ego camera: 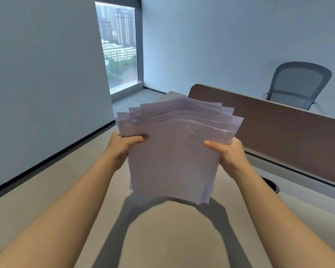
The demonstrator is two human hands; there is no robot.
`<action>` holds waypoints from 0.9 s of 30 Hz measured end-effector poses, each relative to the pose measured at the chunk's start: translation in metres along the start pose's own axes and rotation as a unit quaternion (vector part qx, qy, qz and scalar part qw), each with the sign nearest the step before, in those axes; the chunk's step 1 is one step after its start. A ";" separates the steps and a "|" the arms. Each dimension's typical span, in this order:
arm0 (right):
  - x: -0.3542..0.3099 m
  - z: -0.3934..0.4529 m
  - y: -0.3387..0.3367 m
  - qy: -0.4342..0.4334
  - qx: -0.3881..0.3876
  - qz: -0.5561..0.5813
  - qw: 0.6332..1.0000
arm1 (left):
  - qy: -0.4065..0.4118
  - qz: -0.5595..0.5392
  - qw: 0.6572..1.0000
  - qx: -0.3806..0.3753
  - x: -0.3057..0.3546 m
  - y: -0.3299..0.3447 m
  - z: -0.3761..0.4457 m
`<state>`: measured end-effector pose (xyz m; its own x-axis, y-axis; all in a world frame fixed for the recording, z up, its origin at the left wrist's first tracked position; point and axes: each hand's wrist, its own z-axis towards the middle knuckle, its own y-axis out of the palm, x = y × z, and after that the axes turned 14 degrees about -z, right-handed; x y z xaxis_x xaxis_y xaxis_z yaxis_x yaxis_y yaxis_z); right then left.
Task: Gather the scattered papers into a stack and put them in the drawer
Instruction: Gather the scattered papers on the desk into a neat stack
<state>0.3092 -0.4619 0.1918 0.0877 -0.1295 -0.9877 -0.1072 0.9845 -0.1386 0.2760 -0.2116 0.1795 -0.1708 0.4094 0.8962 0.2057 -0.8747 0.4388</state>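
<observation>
Both hands clamp the papers (pixel 174 151) upright over the desk (pixel 46 190), left hand (pixel 124 146) at nine o'clock, right hand (pixel 228 153) at three, long axis running six to twelve, top edges uneven, no drawer in view.

I hold the papers (pixel 174 155) upright above the bench (pixel 162 235), one hand on each side edge. My left hand (pixel 122 146) grips the left edge with the thumb lying across the front sheet; my right hand (pixel 228 153) grips the right edge the same way. The sheets are unevenly aligned, their top edges fanned and stepped behind one another, and the lower corners splay at the right. Their shadow and that of my arms fall on the bench below. A brown divider (pixel 278 132) runs along the bench's far side, with a mesh chair (pixel 296 84) behind it. A window (pixel 120 49) shows buildings.
</observation>
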 end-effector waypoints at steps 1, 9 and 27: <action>0.000 0.001 -0.002 -0.006 -0.009 -0.005 1.000 | 0.001 -0.001 1.000 -0.017 0.004 -0.003 0.000; 0.021 -0.007 0.000 0.047 -0.056 -0.018 0.997 | -0.045 0.015 0.998 -0.042 -0.012 -0.018 -0.005; 0.019 -0.028 0.003 0.037 -0.006 -0.020 0.999 | -0.003 -0.033 0.999 -0.013 -0.017 0.012 -0.008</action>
<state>0.2830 -0.4647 0.1710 0.0191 -0.1783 -0.9838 -0.1172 0.9768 -0.1793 0.2736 -0.2312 0.1685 -0.1767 0.4689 0.8654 0.1699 -0.8515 0.4961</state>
